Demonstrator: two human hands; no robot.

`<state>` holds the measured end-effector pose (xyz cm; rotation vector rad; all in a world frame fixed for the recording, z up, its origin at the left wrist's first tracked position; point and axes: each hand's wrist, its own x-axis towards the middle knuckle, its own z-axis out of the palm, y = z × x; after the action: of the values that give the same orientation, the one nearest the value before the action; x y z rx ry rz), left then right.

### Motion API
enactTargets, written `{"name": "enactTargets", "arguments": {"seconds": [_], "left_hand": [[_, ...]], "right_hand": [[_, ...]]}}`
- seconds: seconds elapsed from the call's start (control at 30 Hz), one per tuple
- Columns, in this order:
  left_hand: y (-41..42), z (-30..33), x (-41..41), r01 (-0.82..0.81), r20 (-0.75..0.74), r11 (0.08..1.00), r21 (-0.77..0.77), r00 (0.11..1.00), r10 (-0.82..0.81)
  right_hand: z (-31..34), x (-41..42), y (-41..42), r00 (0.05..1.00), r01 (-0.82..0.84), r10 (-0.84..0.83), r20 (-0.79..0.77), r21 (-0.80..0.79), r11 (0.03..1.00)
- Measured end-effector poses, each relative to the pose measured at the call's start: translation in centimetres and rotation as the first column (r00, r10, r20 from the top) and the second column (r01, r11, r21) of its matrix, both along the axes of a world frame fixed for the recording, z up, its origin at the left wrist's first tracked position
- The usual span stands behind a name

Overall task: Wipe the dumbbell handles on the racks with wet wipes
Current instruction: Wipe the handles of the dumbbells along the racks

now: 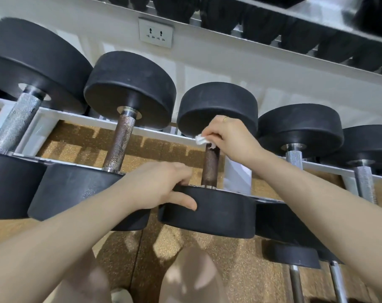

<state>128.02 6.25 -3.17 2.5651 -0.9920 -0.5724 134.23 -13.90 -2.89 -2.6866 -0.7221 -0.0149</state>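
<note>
A row of black round-headed dumbbells lies across a white rack (54, 115). The middle dumbbell has a dark brown handle (211, 166). My right hand (226, 137) pinches a crumpled white wet wipe (200, 139) against the top end of that handle, just under the far head (217, 106). My left hand (161, 184) grips the rim of the same dumbbell's near head (218, 215), thumb on its side and fingers over its top edge.
Left of it lie a dumbbell with a rusty brown handle (119, 143) and one with a silver knurled handle (16, 122). Two silver-handled dumbbells (294, 159) lie to the right. An upper rack shelf (273, 25) holds more weights. A wall socket (156, 32) is behind. Cork-coloured floor below.
</note>
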Motion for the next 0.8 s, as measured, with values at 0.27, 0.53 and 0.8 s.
{"name": "enactTargets", "arguments": {"seconds": [0.27,0.53,0.8], "left_hand": [[-0.2,0.2,0.0,-0.006,0.018,1.0,0.029,1.0,0.005],[-0.1,0.0,-0.1,-0.01,0.019,1.0,0.003,1.0,0.01],[-0.1,0.1,-0.2,-0.038,0.019,0.999,-0.018,0.999,0.038]], "right_hand": [[-1.8,-1.2,0.1,0.947,-0.3,0.256,-0.192,-0.252,0.92],[0.7,-1.7,-0.4,0.955,-0.175,0.152,-0.254,-0.072,0.982],[-1.7,-0.7,0.8,0.99,0.046,-0.071,-0.119,-0.204,0.978]]}}
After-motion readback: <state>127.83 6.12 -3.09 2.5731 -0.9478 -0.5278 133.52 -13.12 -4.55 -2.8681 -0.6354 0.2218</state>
